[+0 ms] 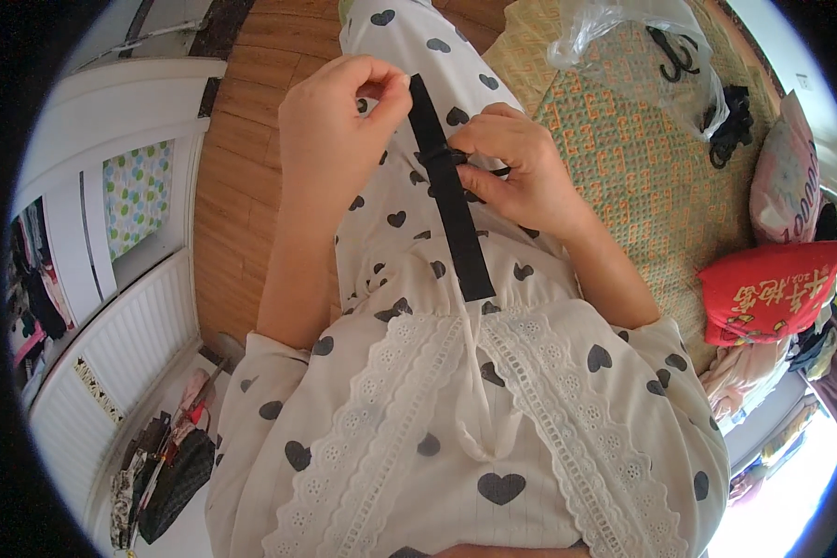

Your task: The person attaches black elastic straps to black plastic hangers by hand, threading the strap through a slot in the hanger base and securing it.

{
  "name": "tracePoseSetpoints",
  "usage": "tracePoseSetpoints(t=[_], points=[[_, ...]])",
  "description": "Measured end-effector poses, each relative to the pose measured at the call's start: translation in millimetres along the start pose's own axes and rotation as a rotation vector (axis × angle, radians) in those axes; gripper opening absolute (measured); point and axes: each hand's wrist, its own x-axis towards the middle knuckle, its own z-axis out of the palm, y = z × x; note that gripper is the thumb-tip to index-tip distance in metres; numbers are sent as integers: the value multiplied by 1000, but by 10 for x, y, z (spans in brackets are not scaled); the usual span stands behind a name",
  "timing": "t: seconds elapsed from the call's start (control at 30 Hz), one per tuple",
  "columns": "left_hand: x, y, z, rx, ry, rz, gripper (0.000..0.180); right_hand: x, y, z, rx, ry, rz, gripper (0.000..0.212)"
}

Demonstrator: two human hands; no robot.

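A flat black strap (458,223) lies lengthwise over my lap, on white cloth printed with black hearts (396,219). At its upper end my left hand (330,116) is closed, thumb and forefinger pinching the strap's edge. My right hand (521,158) is closed too, its fingertips at the strap's middle. A small dark piece shows between those fingers and the strap; its shape is mostly covered. The strap's lower end hangs free near my waist.
To the right, a clear plastic bag (614,56) with curved black pieces (674,54) lies on a patterned mat (614,177). Beside it are a black bundle (731,126), a pink pillow (783,186) and a red cushion (770,298). A white cabinet (149,307) and wooden floor (237,158) are left.
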Motion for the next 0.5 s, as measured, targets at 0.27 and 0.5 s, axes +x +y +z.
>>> tracePoseSetpoints(t=[0.27,0.5], points=[[33,-102,156,-339,-36,-128,18,-26,-6,-15,85,16,174,21],[-82,-177,124,-761,-476,-513,26,4,63,-7,124,68,273,20]])
